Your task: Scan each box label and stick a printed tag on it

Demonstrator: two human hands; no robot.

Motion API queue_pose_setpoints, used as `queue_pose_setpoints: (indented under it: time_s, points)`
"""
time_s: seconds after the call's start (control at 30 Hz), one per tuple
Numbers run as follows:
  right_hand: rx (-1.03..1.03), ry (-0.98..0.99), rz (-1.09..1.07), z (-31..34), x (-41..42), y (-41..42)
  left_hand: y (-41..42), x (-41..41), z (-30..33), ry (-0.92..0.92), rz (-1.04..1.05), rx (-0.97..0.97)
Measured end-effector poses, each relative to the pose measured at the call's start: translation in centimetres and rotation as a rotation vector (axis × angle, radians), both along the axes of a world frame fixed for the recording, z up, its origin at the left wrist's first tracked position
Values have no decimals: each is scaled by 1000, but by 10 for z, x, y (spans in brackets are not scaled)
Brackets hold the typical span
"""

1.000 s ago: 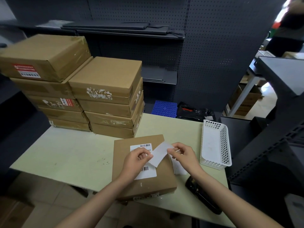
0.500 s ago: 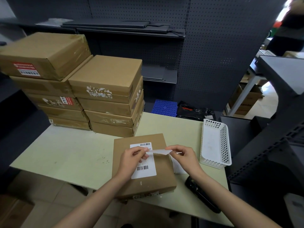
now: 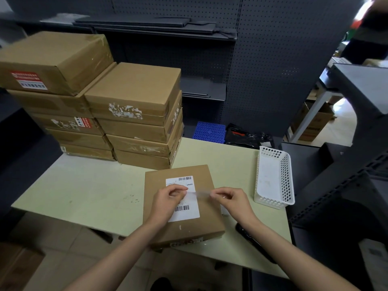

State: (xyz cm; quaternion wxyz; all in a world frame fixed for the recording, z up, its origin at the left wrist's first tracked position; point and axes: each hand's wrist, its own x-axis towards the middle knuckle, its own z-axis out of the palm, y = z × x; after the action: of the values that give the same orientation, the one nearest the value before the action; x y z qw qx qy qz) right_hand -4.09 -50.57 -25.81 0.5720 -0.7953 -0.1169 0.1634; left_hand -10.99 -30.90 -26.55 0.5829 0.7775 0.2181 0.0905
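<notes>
Open tabletop (image 3: 88, 192) spreads to the left of my box (image 3: 195, 229), bare out to the left edge. Behind it, two stacks of cartons (image 3: 134, 114) wall off the far left corner. To the right, a white basket (image 3: 273, 181) stands near the edge, with a clear strip between it and the box. A dark handheld device (image 3: 247, 238) lies at the near right, just beside the box, under my right forearm.
</notes>
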Motion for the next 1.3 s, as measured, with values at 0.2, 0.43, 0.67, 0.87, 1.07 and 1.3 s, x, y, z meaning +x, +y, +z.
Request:
queue_pose_setpoints:
  time_s: [0.2, 0.43, 0.67, 0.87, 1.07, 1.3]
  points:
    - [-15, 1, -19, -4, 4, -1, -10, 1, 0, -15, -89, 83]
    - [6, 16, 36, -3, -1, 3, -23, 8, 12, -58, -113, 70]
    - [-11, 16, -5, 6, 0, 0, -18, 9, 12, -20, -64, 36]
    - [-31, 26, 1, 7, 0, 2, -13, 8, 5, 0, -47, 60]
    - [-41, 16, 11, 6, -1, 4, -12, 7, 5, 3, -46, 89]
    - [-66, 2, 18, 3, 2, 4, -12, 8, 6, 10, -55, 119]
